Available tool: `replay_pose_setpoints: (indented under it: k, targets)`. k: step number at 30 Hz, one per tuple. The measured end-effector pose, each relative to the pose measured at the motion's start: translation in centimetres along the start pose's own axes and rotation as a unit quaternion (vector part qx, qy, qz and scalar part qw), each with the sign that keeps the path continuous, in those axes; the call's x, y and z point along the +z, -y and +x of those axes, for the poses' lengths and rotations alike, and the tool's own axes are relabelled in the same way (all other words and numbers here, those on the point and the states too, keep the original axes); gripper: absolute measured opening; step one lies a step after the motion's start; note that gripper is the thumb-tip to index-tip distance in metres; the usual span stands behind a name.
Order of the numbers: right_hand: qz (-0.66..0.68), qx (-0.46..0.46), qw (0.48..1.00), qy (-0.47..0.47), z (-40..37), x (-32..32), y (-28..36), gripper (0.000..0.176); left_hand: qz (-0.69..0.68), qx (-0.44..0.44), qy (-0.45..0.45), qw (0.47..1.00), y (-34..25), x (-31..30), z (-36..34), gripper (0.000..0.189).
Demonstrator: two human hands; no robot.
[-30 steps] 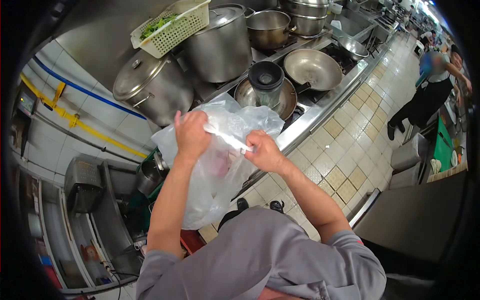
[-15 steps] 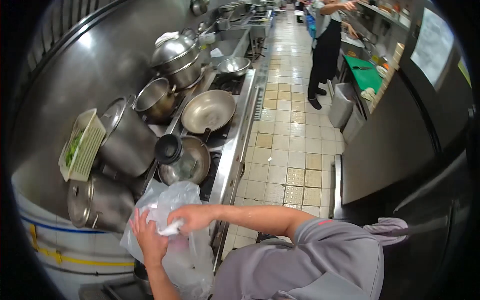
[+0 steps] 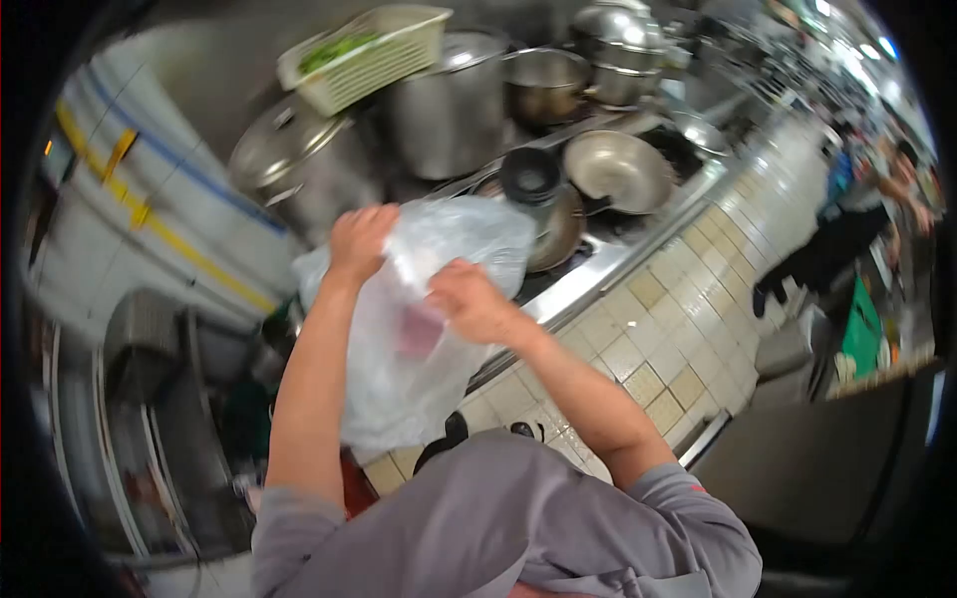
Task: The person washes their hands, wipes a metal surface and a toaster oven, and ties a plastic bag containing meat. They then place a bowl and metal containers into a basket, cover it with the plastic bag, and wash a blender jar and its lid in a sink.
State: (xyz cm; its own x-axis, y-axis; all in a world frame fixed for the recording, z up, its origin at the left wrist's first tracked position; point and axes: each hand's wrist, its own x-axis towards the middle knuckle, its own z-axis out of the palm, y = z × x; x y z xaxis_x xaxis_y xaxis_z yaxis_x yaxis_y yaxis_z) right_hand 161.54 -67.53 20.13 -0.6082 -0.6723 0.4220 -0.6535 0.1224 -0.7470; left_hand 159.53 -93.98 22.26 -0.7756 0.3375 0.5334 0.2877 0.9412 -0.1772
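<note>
A large translucent plastic bag point(image 3: 498, 231) hangs in front of me, with something pink point(image 3: 421, 331) showing through it that I cannot name. My left hand point(image 3: 361, 239) is closed on the bag's upper left edge. At the bag's right side my right hand point(image 3: 477, 301) is also closed on the plastic, its fingers slightly blurred. A gathered white fold of the bag runs between the two hands. Just beyond the bag, a jar-like container with a black lid point(image 3: 530, 177) stands in a frying pan point(image 3: 566, 234).
On the stove are a wide pan point(image 3: 618, 171), a deep pot point(image 3: 543, 85) and tall stockpots point(image 3: 449, 110). A cream basket point(image 3: 384, 65) of greens rests on the pots. Metal shelving point(image 3: 150, 399) stands at left. A co-worker point(image 3: 832, 249) stands across the tiled aisle point(image 3: 648, 289).
My view has swung left and down. The left hand, spread before, has closed on the bag. Both hands have lifted the bag away from the stove edge, towards me.
</note>
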Motion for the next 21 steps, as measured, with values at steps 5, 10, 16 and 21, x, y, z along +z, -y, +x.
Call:
replay_pose_setpoints:
  k: [5, 10, 16, 21]
  targets:
    - [-0.003, -0.055, 0.998, -0.042, 1.0, 0.8, -0.5, 0.012, -0.017, -0.030, -0.007, 0.999, 3.6, 3.5, -0.4, 0.013]
    - [-0.085, -0.146, 0.980, -0.102, -0.2, 0.5, -1.9, 0.006, -0.006, -0.058, 0.039, 0.998, 4.7, 5.2, -0.1, 0.020]
    - [-0.336, 0.036, 0.926, -0.168, 1.2, -0.9, -8.1, 0.029, -0.188, -0.111, 0.126, 0.968, 5.3, 2.1, -2.3, 0.082]
    - [-0.016, -0.012, 1.000, 0.016, -5.3, 4.5, -4.8, 0.016, -0.151, -0.147, -0.049, 0.976, -7.1, -10.0, -11.4, 0.045]
